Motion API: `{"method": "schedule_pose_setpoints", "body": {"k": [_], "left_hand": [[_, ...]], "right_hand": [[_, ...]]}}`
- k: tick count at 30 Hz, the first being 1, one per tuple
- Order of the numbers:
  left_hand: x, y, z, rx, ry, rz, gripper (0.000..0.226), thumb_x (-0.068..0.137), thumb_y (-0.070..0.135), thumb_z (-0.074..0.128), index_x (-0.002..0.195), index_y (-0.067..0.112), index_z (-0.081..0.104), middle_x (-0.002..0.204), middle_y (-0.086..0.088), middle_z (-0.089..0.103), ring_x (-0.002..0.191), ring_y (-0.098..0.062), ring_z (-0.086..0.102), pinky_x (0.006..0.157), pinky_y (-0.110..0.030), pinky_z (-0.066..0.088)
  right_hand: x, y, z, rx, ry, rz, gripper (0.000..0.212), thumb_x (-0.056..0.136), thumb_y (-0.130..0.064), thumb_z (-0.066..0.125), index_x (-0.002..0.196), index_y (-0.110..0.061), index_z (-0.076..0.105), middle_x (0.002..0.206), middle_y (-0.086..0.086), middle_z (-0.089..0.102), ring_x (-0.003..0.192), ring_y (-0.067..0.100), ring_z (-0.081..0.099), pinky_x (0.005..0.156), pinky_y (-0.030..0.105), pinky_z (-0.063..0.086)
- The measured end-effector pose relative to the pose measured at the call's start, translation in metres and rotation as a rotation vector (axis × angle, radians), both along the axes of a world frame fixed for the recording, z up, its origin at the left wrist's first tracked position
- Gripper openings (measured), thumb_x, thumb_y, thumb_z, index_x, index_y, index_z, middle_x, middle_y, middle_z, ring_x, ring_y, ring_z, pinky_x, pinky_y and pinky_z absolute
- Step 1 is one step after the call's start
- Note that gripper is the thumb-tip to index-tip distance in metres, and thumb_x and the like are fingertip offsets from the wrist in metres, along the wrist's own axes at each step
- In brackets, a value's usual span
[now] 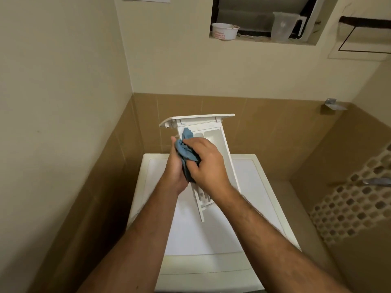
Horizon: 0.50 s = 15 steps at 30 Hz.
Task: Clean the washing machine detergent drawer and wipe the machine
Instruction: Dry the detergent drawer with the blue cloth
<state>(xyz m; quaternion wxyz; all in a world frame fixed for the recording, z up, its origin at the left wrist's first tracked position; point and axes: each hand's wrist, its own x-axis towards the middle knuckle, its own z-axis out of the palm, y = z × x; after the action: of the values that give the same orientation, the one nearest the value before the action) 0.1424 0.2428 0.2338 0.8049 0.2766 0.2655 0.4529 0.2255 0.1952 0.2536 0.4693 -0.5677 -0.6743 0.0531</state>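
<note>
The white washing machine (211,235) stands in a corner between cream walls with brown tile below, its flat top panel facing up. Above that top, clear of its slot, the white detergent drawer (220,149) is held tilted, its broad front panel at the far end, angled upward, and its narrow ribbed rear end pointing down toward the person. Pale, shallow compartments show inside, just behind the front panel. The right hand (206,163) has its grip clenched on a crumpled blue cloth (186,149), pressing it into the drawer's left compartment. The left hand (176,170) grasps the drawer's left side wall from beneath, partly hidden behind the cloth.
</note>
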Motion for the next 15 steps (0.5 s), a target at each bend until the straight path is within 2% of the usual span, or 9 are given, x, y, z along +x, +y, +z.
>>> {"method": "schedule_pose_setpoints", "body": {"k": [3, 5, 8, 11, 15], "left_hand": [[-0.002, -0.002, 0.001, 0.078, 0.113, 0.022, 0.045, 0.096, 0.059, 0.043, 0.085, 0.018, 0.059, 0.078, -0.001, 0.058, 0.083, -0.012, 0.061, 0.082, -0.027, 0.05], [0.002, -0.002, 0.0, 0.104, 0.217, 0.038, 0.044, 0.095, 0.056, 0.044, 0.068, 0.022, 0.052, 0.066, 0.003, 0.049, 0.071, -0.008, 0.055, 0.076, -0.026, 0.045], [0.008, -0.003, -0.001, 0.032, 0.27, 0.018, 0.052, 0.084, 0.062, 0.052, 0.053, 0.021, 0.045, 0.054, 0.003, 0.043, 0.058, -0.007, 0.051, 0.069, -0.024, 0.043], [0.013, -0.005, -0.003, -0.096, 0.31, -0.014, 0.06, 0.075, 0.075, 0.054, 0.064, 0.016, 0.048, 0.063, -0.004, 0.044, 0.065, -0.015, 0.052, 0.084, -0.032, 0.043], [0.027, -0.015, -0.003, -0.085, 0.317, 0.048, 0.063, 0.087, 0.072, 0.045, 0.073, 0.019, 0.077, 0.083, -0.012, 0.056, 0.081, -0.025, 0.058, 0.098, -0.045, 0.047]], "right_hand": [[0.008, -0.011, -0.009, -0.028, -0.02, 0.024, 0.036, 0.08, -0.015, 0.058, 0.113, -0.012, 0.069, 0.11, 0.003, 0.068, 0.099, 0.014, 0.058, 0.086, 0.011, 0.041], [0.014, -0.018, -0.014, -0.027, -0.032, 0.037, 0.028, 0.081, -0.016, 0.061, 0.108, -0.011, 0.069, 0.103, 0.002, 0.069, 0.092, 0.011, 0.057, 0.081, 0.006, 0.037], [0.023, -0.028, -0.025, -0.009, -0.026, 0.066, 0.021, 0.084, -0.014, 0.069, 0.104, -0.009, 0.07, 0.097, 0.003, 0.07, 0.086, 0.014, 0.059, 0.076, 0.019, 0.048], [0.033, -0.039, -0.039, 0.001, -0.004, 0.096, 0.024, 0.082, -0.015, 0.076, 0.104, -0.008, 0.07, 0.097, 0.002, 0.071, 0.086, 0.016, 0.062, 0.078, 0.025, 0.051], [0.046, -0.053, -0.055, -0.023, 0.012, 0.103, 0.027, 0.082, -0.018, 0.077, 0.108, -0.009, 0.071, 0.099, 0.001, 0.07, 0.089, 0.017, 0.063, 0.084, 0.025, 0.051]]}}
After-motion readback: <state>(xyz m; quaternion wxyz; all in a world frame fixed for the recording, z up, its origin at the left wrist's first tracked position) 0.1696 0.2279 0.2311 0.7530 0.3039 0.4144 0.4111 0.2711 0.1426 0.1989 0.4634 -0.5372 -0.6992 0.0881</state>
